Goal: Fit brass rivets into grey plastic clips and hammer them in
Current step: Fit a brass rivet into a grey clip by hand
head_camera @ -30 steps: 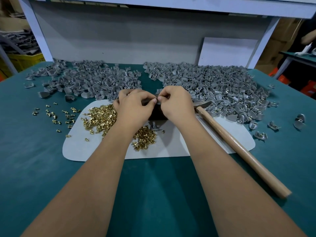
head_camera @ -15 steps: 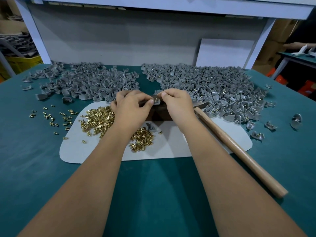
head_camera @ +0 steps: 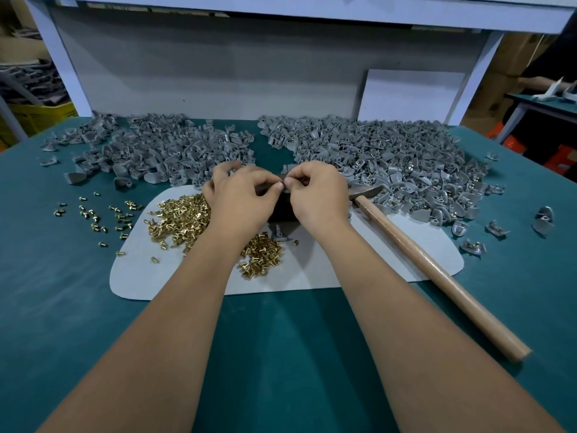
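My left hand (head_camera: 240,201) and my right hand (head_camera: 315,198) meet fingertip to fingertip above a dark block (head_camera: 282,210) on the white mat (head_camera: 312,270). The left thumb and forefinger pinch a small brass rivet (head_camera: 278,183). The right fingers pinch a grey clip (head_camera: 286,186), which is mostly hidden by them. Brass rivets lie heaped on the mat (head_camera: 181,220), with more under my left wrist (head_camera: 262,254). A wooden-handled hammer (head_camera: 421,264) lies to the right of my right hand, its head (head_camera: 367,192) beside the wrist.
Grey clips are piled at the back left (head_camera: 156,151), and a bigger pile showing brass heads lies at the back right (head_camera: 390,160). Loose rivets (head_camera: 93,214) dot the green table (head_camera: 62,292). A few stray clips (head_camera: 496,228) sit at the right. A white panel (head_camera: 218,73) closes off the back.
Both hands stay joined at the fingertips over the dark block, working the small parts between them. The hammer and the piles have not moved.
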